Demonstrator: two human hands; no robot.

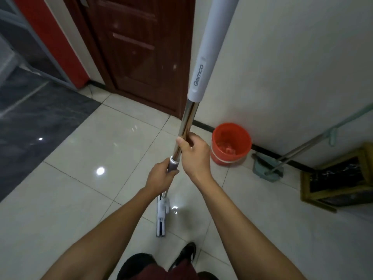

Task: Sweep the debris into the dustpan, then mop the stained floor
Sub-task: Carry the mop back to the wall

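I hold a flat mop with both hands. Its pole (188,120) is shiny metal with a white grip sleeve at the top, and it runs up past the camera. My right hand (192,153) grips the metal pole. Just below it my left hand (159,177) grips a dark collar on the pole. The white mop head (161,216) stands on the glossy white tile floor (84,199) right in front of my feet. A teal dustpan (266,168) with a broom leans against the right wall. No debris or stain is plain to see on the tiles.
A red bucket (231,143) stands by the white wall to the right. A wooden-framed box (339,178) sits at the far right. A dark wooden door (139,51) is ahead, and dark grey flooring (34,122) lies to the left. My shoes (185,253) are at the bottom.
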